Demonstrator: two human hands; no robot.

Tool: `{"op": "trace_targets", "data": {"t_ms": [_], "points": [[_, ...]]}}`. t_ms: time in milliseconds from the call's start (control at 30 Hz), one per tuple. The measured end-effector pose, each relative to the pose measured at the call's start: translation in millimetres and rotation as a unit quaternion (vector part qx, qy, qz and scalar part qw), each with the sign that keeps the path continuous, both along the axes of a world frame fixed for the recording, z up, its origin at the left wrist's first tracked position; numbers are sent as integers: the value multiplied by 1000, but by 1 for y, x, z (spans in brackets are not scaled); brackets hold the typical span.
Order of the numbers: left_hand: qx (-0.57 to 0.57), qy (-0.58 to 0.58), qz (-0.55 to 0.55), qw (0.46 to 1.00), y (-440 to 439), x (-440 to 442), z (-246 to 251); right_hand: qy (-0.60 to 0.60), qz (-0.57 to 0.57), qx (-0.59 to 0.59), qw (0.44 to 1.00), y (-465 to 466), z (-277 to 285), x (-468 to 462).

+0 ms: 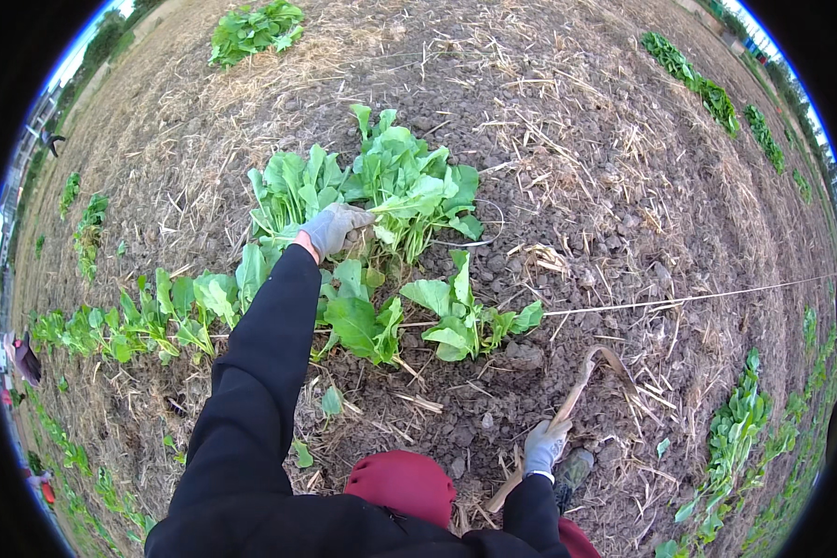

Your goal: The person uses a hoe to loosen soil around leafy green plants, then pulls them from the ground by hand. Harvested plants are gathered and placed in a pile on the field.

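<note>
My left hand (336, 227), in a grey work glove, reaches into a pile of leafy green seedlings (408, 171) on the soil. Its fingertips close on the pale stem of one seedling (408, 202); part of the grip is hidden. My right hand (547, 446), also gloved, grips the wooden handle of a short hoe (573, 397). The hoe's curved head rests at the loosened soil, its blade partly hidden by straw and earth. Between my hands, a row of set seedlings (453, 314) stands along a taut string (642, 305).
A thin loop (500, 223) lies right of the pile. More seedling bundles lie at the top left (254, 31), top right (690, 77) and right (736, 425). My red-clad knee (401, 485) and a shoe (573, 474) are near the hoe. Another person (24, 359) is at the left edge.
</note>
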State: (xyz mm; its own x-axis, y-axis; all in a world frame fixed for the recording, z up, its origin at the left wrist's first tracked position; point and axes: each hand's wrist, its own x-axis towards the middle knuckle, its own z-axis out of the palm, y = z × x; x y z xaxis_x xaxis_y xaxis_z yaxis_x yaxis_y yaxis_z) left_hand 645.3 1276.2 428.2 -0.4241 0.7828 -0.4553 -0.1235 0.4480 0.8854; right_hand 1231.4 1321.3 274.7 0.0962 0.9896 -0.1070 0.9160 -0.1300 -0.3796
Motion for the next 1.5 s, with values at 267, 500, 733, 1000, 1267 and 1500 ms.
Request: {"op": "trace_targets", "data": {"t_ms": [267, 500, 733, 1000, 1267, 1500], "points": [[19, 505, -446, 738, 36, -38, 29, -18, -1, 2, 1000, -1, 9, -7], [-72, -38, -175, 981, 27, -43, 75, -1, -5, -20, 1000, 0, 20, -11], [-20, 186, -109, 976, 18, -29, 160, 0, 2, 3, 1000, 2, 5, -5], [102, 67, -16, 992, 4, -13, 216, -137, 57, -142, 979, 19, 89, -37], [298, 322, -140, 888, 15, 176, 109, 599, 213, -305, 709, 52, 203, -167], [42, -191, -216, 957, -4, 294, 43, 536, 145, -351, 754, 52, 205, -162]]}}
